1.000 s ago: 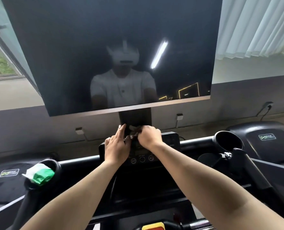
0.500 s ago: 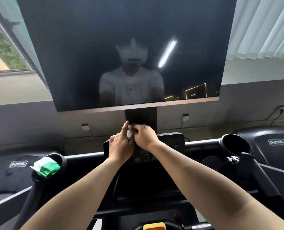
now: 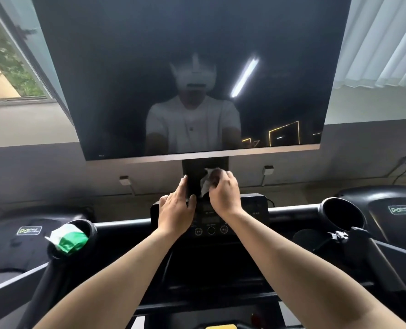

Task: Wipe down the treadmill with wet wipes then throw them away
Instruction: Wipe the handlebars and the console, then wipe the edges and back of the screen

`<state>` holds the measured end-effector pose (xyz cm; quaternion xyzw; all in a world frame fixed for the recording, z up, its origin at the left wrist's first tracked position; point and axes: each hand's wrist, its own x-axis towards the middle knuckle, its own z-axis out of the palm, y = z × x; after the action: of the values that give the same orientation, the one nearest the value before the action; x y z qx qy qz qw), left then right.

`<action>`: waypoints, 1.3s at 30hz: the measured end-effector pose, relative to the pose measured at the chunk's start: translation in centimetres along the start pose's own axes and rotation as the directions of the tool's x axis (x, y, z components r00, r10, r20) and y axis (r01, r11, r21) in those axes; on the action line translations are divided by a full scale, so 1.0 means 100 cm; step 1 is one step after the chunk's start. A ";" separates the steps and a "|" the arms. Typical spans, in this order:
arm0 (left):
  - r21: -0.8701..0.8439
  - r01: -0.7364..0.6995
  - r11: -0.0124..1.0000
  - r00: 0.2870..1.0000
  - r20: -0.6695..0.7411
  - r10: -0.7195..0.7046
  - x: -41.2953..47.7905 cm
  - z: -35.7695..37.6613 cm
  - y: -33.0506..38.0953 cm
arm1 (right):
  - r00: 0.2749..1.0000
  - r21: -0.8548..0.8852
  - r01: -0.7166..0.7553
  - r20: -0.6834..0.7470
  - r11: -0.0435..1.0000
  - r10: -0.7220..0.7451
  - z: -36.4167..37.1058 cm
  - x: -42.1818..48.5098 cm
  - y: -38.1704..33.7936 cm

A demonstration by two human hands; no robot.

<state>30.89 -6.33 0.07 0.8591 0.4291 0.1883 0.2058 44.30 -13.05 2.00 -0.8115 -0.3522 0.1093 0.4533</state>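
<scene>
Where my right hand [image 3: 223, 194] presses against the black post [image 3: 192, 176], the wipe [image 3: 205, 184] shows as a crumpled white wad. It is bunched in my curled fingers, with a loose flap hanging toward the console [image 3: 252, 207]. The post is narrow. The lower edge of the screen [image 3: 185, 67] runs just above the wipe, and the console's top edge lies just below it, so the strip between them is short. Bare wall shows on either side of the post. My left hand [image 3: 177, 210] holds nothing: its fingers lie straight, the forefinger up the post's left edge, the thumb near the console's top. Both forearms reach forward and meet at the middle. A green and white pack [image 3: 67, 238] sits in the left cup holder [image 3: 90, 230], well apart from my hands.
</scene>
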 end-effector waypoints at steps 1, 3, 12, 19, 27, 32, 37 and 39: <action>0.001 -0.004 1.000 1.000 -0.001 0.004 0.000 -0.001 0.000 | 0.999 0.007 0.003 0.044 1.000 -0.003 0.004 -0.003 -0.004; -0.015 -0.002 1.000 1.000 0.007 0.002 0.002 -0.001 0.000 | 0.990 -0.018 0.012 0.139 1.000 -0.009 0.009 -0.005 -0.010; -0.530 0.043 0.847 0.998 -0.015 -0.060 0.004 -0.022 -0.013 | 0.972 0.232 -0.006 0.228 0.973 -0.048 0.017 -0.017 -0.044; -0.664 0.161 0.731 0.919 -0.170 -0.357 -0.016 -0.065 -0.055 | 0.924 0.222 0.124 0.329 0.967 -0.194 0.059 -0.037 -0.076; -0.865 -0.013 0.501 0.683 -0.373 -0.627 -0.012 -0.129 -0.093 | 0.848 0.111 0.418 0.307 0.901 -0.432 0.090 -0.046 -0.121; -0.796 -0.094 0.598 0.678 -0.491 -0.547 0.013 -0.168 -0.075 | 0.763 0.142 0.617 0.132 0.774 -0.632 0.092 -0.041 -0.167; -0.740 -0.071 0.669 0.729 -0.496 -0.472 0.033 -0.172 -0.062 | 0.697 0.013 0.717 -0.021 0.697 -0.717 0.076 -0.029 -0.204; -0.730 -0.077 0.679 0.727 -0.507 -0.463 0.039 -0.176 -0.058 | 0.675 -0.029 0.733 -0.088 0.679 -0.733 0.067 -0.020 -0.218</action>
<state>20.40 3.38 12.53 0.5327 0.4612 0.6027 0.3746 29.20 -2.51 15.63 -0.6048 -0.6258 -0.1175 0.4783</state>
